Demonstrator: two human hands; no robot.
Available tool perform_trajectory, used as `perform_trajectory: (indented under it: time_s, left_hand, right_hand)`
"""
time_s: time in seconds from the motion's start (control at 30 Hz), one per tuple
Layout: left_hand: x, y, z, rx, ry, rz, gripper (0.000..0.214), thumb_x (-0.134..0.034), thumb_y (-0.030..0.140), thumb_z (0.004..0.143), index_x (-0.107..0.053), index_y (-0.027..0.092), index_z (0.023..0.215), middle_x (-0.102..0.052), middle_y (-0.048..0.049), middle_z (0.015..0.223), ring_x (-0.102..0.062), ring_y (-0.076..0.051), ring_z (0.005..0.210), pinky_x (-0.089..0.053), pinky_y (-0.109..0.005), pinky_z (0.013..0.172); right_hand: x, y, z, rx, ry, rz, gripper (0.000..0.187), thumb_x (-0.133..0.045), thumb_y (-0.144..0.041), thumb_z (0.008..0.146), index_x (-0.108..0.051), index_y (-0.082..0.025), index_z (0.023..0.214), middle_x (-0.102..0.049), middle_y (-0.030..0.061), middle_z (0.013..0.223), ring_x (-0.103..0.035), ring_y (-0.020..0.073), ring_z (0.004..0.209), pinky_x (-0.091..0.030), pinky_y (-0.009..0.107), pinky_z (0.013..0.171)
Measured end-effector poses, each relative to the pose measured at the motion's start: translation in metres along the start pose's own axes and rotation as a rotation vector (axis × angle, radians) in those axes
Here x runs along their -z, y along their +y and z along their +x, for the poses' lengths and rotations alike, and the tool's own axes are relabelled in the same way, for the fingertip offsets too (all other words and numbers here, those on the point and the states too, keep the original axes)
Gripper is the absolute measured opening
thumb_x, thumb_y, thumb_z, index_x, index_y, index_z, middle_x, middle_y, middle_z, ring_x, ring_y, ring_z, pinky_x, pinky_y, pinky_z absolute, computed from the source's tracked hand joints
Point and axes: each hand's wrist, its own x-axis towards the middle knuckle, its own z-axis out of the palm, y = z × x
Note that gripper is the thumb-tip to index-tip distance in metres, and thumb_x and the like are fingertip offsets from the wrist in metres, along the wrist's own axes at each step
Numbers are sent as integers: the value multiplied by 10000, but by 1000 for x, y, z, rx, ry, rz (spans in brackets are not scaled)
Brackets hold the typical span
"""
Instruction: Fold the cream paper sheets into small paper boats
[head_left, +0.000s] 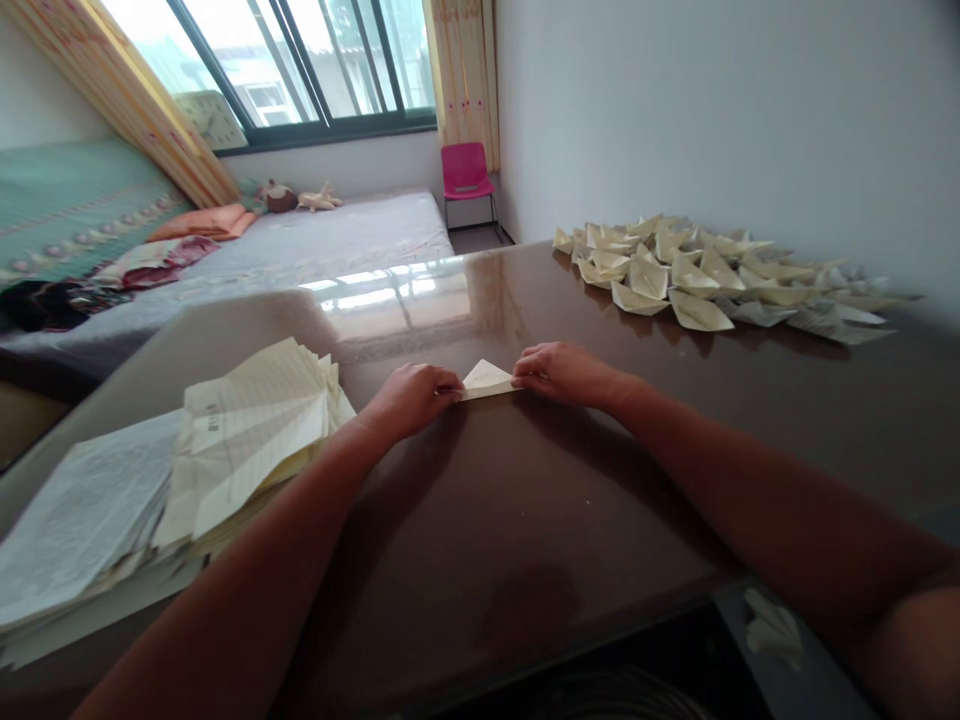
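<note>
A small folded piece of cream paper (486, 379) lies on the dark glossy table (487, 500), shaped like a flat triangle. My left hand (411, 396) pinches its left end with closed fingers. My right hand (561, 372) pinches its right end the same way. Both forearms rest low over the table.
A fanned stack of lined cream sheets (247, 430) lies at the left on a pile of printed pages (82, 520). Several folded paper boats (697, 270) are heaped at the far right by the wall. A bed (300, 250), a pink chair (466, 172) and a window stand beyond.
</note>
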Motion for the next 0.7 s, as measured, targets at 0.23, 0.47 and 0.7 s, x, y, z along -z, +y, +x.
perform_trajectory:
  time_s: [0.23,0.47,0.7]
  left_hand:
    - [-10,-11,6,128,36,-221,316,-486,378,819,-727,189,896,-712,-8,771,-622,-161,717,-429,-235,666]
    - [-18,-9,8,168,48,-96,281,-480,372,808,-673,214,939,-691,-22,828,-613,-180,750,-425,-263,671]
    - [-22,0,6,267,19,65,295,-430,406,868,-596,287,1081,-686,-27,917,-628,-218,830,-450,-312,731]
  right_hand:
    - [-19,1,11,-164,8,59,298,-417,-384,948,-654,-205,923,-652,47,943,-581,161,871,-362,230,694]
    - [-20,-6,11,-202,10,-21,297,-391,-392,954,-620,-206,924,-629,70,995,-573,186,949,-391,255,779]
    - [-18,-10,10,-238,-18,-77,323,-395,-419,936,-624,-193,958,-593,98,1088,-589,209,952,-423,278,752]
